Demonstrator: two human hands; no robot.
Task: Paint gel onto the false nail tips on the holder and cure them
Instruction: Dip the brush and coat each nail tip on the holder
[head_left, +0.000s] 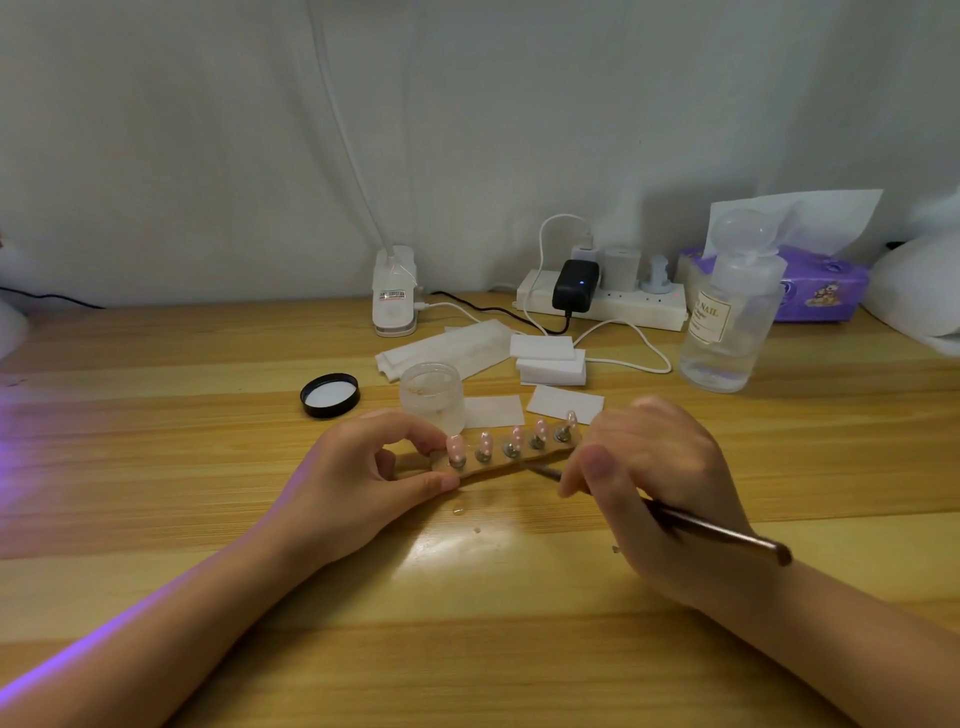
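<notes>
On the wooden counter (208, 364) the left hand (363, 467) pinches the slim tan holder strip (498, 464) by its end, right hand (660, 483) grasping a thin brush (722, 531); its five glossy pink nail tips (514, 439) look light, fragile and smudge-prone.

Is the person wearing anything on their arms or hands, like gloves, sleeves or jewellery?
No. Both forearms are bare up to the picture's edge, with no sleeves in view. The left hand and right hand wear no gloves, and no rings, watch or bracelets show. Purple light falls along the left forearm.
</notes>
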